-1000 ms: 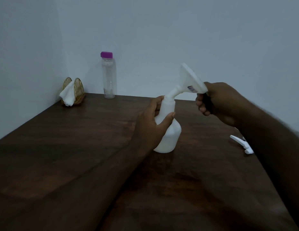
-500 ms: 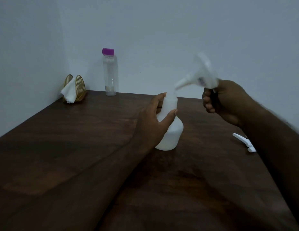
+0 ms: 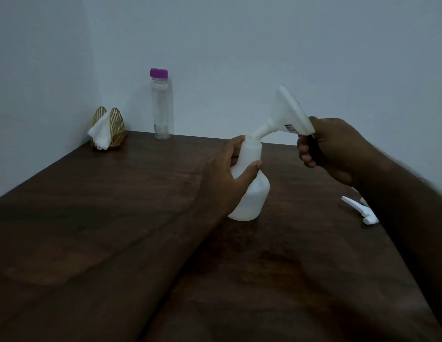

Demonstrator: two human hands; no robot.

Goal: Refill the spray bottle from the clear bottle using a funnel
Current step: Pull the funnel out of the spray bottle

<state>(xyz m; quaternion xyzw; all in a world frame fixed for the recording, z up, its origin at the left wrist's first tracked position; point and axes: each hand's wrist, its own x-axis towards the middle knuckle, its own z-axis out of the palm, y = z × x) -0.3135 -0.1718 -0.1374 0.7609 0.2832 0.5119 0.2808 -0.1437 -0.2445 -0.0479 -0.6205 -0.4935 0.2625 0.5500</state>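
A white spray bottle without its head stands upright mid-table. My left hand grips its neck, thumb in front. My right hand holds a white funnel by its rim, tilted steeply to the right, with the spout tip at the bottle's mouth. The clear bottle with a purple cap stands at the back by the wall, capped, with a little liquid at its bottom. The white trigger spray head lies on the table to the right, partly hidden by my right forearm.
The dark wooden table meets walls at the back and on the left. A gold wire napkin holder with a white napkin sits in the back left corner.
Half a second ago the funnel was lifted clear of the bottle, up and to the right. Now its spout is back down at the bottle's mouth. My left hand has kept its grip.
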